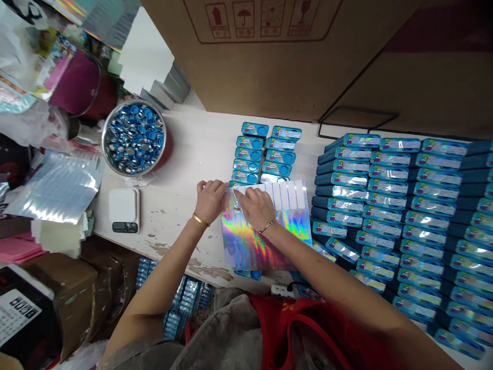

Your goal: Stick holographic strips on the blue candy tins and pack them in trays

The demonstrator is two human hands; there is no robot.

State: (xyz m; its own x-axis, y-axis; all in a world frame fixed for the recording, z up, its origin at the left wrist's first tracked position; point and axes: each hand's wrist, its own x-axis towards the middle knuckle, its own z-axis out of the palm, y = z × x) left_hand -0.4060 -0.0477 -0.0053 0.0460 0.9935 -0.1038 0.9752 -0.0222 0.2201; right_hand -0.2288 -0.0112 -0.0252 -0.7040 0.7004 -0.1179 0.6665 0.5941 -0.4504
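Sheet (265, 241) overlapping tins (250, 143), bucket (168, 149) and scale (123, 205) left, carton (269, 77) behind

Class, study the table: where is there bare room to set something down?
Bare tabletop lies between the scale and left hand, and from the bowl across to the short box columns. A narrow strip runs between those columns and the large box group. Crowded: the right side, filled by that group.

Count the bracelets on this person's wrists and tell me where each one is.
2. A gold bracelet circles the left wrist; a thinner bracelet circles the right wrist, above the shiny sheet. Neither is hidden.
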